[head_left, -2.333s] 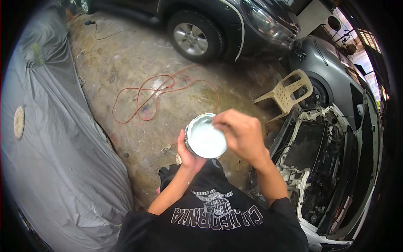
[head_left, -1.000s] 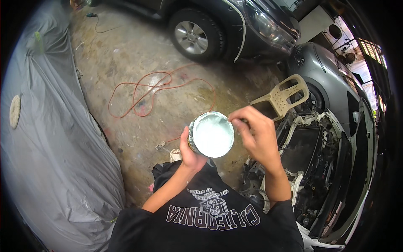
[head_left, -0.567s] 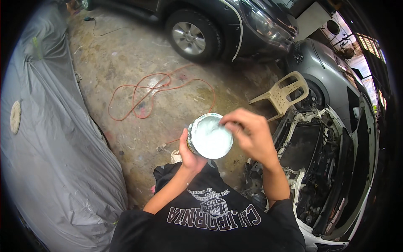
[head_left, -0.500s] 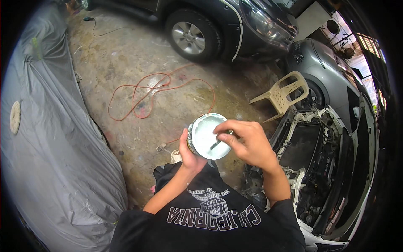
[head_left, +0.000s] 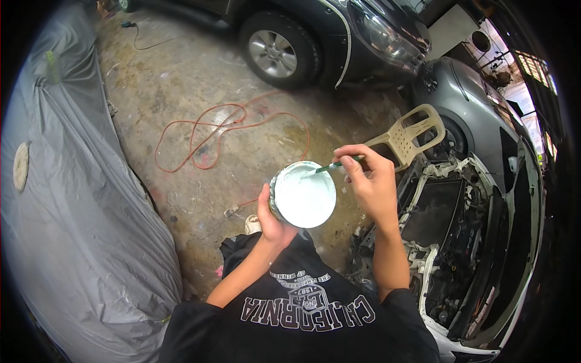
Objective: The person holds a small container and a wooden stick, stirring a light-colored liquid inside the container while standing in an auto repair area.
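Note:
My left hand (head_left: 275, 221) is closed round the left side and underside of a round can (head_left: 272, 199), which it holds up in front of my body. Inside the can is a pale, whitish-green paste (head_left: 305, 199), and smears of it coat the rim. Between thumb and fingers, my right hand (head_left: 370, 175) pinches a slim dark green stirring stick (head_left: 330, 167). The stick's lower end dips into the paste near the can's far edge. What kind of tool it is at that end, the paste hides.
An orange-red cord (head_left: 193, 139) lies looped on the stained concrete floor. A beige plastic chair (head_left: 417, 136) stands to the right, near an opened car front (head_left: 436, 212). A grey cover (head_left: 91, 212) drapes a large form at left. A dark vehicle's wheel (head_left: 275, 54) is ahead.
My right hand has moved right and away from over the can's mouth. The stick now leans outward over the far right rim, its tip at the far side. The left hand keeps its place.

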`<act>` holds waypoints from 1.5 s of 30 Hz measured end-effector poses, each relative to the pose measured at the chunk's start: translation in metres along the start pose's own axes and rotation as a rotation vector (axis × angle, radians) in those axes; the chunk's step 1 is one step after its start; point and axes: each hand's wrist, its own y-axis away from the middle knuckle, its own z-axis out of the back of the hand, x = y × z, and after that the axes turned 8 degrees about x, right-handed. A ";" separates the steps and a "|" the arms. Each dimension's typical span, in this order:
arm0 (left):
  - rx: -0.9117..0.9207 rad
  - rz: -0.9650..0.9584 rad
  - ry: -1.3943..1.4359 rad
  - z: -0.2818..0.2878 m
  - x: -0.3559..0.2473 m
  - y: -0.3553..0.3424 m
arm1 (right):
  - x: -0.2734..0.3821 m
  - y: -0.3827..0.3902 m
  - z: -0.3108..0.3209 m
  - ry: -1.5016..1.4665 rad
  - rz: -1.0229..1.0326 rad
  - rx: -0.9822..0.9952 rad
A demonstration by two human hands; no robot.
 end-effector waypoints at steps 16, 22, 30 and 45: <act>-0.020 -0.029 0.026 0.001 0.008 -0.004 | 0.014 0.013 0.001 0.572 0.367 0.116; 0.051 -0.065 0.027 0.009 0.006 0.000 | 0.024 0.011 0.018 0.548 0.533 0.361; 0.001 -0.225 0.007 -0.009 0.007 0.003 | 0.032 0.021 0.020 0.838 0.748 0.515; 0.011 -0.255 0.060 -0.012 0.011 0.004 | 0.053 0.035 0.003 1.126 0.844 0.547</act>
